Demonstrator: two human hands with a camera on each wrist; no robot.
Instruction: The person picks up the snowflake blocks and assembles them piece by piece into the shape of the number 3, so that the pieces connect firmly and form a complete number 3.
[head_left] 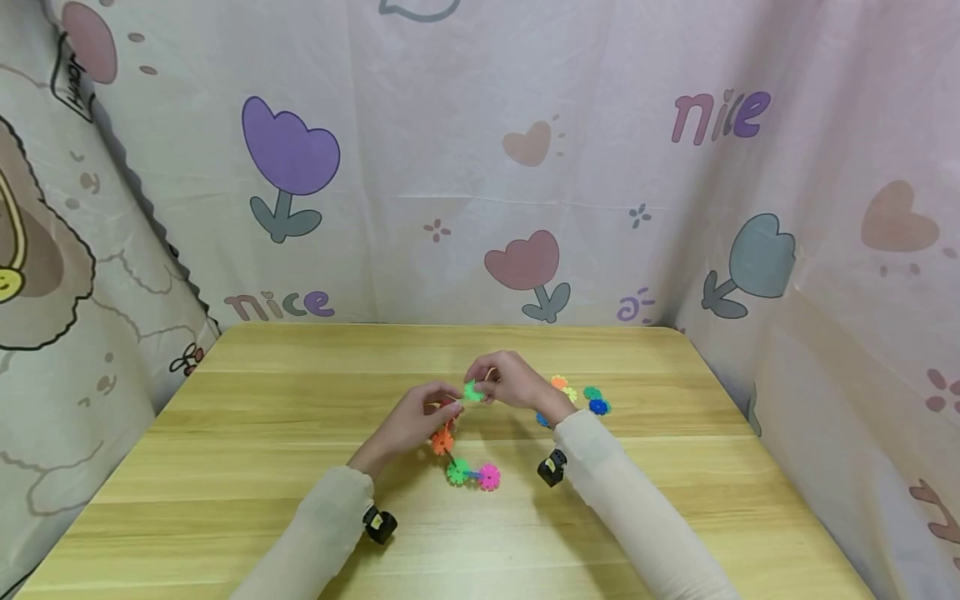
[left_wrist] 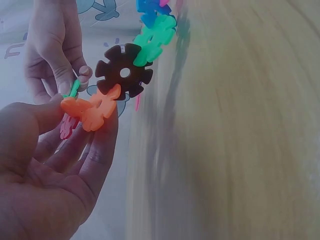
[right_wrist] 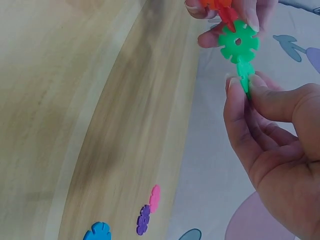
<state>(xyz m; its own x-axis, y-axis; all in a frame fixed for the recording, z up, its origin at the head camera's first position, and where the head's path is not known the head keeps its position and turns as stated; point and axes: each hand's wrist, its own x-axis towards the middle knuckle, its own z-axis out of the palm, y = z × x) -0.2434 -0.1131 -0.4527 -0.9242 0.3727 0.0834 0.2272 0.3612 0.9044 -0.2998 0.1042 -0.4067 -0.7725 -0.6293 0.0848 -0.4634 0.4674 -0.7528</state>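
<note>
A chain of snowflake-shaped plastic discs [head_left: 457, 467] hangs from my left hand [head_left: 442, 404] down to the wooden table [head_left: 262, 417]. It shows orange [left_wrist: 92, 107], dark [left_wrist: 124, 72], green [left_wrist: 155, 37] and blue links. My left hand [left_wrist: 80, 112] pinches the orange link at the chain's top end. My right hand [head_left: 480, 385] pinches a green disc [right_wrist: 245, 77] edge-on, touching a flat green disc [right_wrist: 238, 42] at the top of the chain. In the right wrist view my right hand [right_wrist: 246, 86] has thumb and finger closed on that disc. Both hands meet just above the table's middle.
Several loose discs [head_left: 581, 396] in orange, yellow, green and blue lie on the table just right of my right wrist; pink [right_wrist: 155, 197], purple [right_wrist: 144, 219] and blue [right_wrist: 97, 231] ones show in the right wrist view. Patterned cloth walls [head_left: 525, 167] enclose three sides.
</note>
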